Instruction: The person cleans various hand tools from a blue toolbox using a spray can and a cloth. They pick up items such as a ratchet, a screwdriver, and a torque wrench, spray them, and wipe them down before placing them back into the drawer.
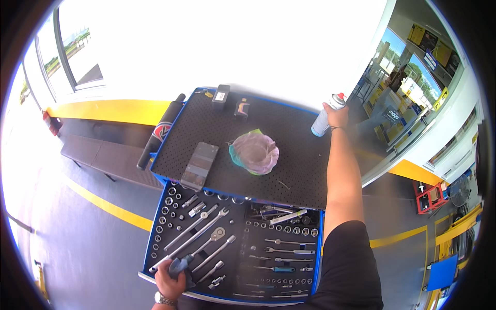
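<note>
While my right hand [338, 117] wraps the spray can [321, 124] by the cart top's [299, 155] right edge, my left hand [169, 280] clutches a soft bluish cloth [179, 265] over the tool drawer [235, 264]. Can's probably light, stiff, slick; I'd grip mid-body.

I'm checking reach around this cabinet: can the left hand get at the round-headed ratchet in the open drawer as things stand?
Probably yes: the left hand is at the drawer's front edge, close to the ratchet, whose head looks uncovered. The blue-grey cloth it holds could hinder a grip.
</note>
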`<state>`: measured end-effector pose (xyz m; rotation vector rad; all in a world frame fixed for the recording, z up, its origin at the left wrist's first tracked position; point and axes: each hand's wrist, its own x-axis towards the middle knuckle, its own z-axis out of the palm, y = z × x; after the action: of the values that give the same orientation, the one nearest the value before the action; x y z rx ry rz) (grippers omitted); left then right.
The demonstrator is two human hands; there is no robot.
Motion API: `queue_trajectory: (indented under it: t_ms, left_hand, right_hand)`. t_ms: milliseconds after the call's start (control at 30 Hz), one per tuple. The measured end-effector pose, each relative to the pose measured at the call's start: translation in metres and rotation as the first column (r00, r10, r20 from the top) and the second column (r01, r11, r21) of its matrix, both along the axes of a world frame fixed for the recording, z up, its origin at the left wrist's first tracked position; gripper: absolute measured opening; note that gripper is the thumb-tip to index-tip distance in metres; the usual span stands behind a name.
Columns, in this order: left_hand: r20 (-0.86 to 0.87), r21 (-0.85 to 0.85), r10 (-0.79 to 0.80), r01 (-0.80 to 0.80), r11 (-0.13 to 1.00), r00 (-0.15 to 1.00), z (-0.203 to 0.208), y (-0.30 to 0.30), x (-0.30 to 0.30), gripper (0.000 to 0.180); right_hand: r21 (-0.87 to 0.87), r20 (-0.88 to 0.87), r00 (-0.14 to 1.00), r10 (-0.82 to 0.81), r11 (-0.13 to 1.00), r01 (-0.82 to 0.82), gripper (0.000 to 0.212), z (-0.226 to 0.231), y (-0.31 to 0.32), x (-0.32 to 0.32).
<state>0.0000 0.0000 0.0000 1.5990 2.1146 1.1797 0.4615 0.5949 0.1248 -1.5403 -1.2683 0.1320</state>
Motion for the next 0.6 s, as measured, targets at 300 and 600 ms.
queue_trajectory:
  t_ms: [300,600]
  left_hand:
    - [-0.038,0.085,-0.137,0.140,0.986,0.990,0.011,0.015,0.010,0.033]
    - [-0.146,0.080,-0.121,0.133,0.988,0.982,0.006,0.006,0.009,0.026]
  right_hand:
    - [0.339,-0.312,0.788,0.530,0.837,-0.429,0.056,0.029,-0.267,-0.008]
    - [0.379,-0.735,0.432,0.523,0.845,-0.378,0.069,-0.038,-0.499,-0.015]
